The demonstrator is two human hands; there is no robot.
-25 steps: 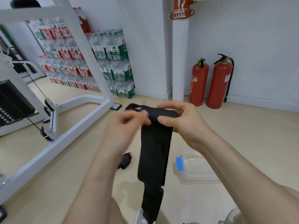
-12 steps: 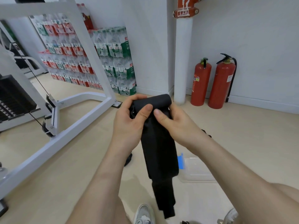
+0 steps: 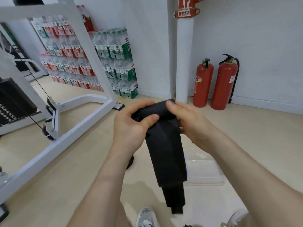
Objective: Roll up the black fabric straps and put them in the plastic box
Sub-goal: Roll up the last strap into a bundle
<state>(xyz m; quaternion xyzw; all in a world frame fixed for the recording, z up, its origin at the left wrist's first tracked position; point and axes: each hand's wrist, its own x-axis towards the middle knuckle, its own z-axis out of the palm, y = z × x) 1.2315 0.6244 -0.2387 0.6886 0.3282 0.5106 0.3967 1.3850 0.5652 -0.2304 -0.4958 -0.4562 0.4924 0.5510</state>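
I hold a black fabric strap [image 3: 165, 149] in front of me with both hands. Its top end is rolled into a thick coil between my fingers, and the loose tail hangs down toward my shoes. My left hand [image 3: 131, 126] grips the left side of the roll, thumb pressed on top. My right hand [image 3: 188, 122] grips the right side, fingers curled over the coil. A clear plastic box [image 3: 205, 171] lies on the floor below my right forearm, partly hidden by the strap. Another dark strap piece [image 3: 130, 163] lies on the floor, mostly hidden behind my left wrist.
A white gym machine frame [image 3: 68, 126] with a weight stack [image 3: 13, 102] stands on the left. Stacked packs of water bottles [image 3: 114, 63] line the back wall. Two red fire extinguishers [image 3: 213, 82] stand beside a white pipe [image 3: 184, 59]. My shoes [image 3: 146, 217] are at the bottom.
The roll at the strap's top has grown thicker and the hanging tail has become shorter. Both hands stayed closed on the roll, turning it.
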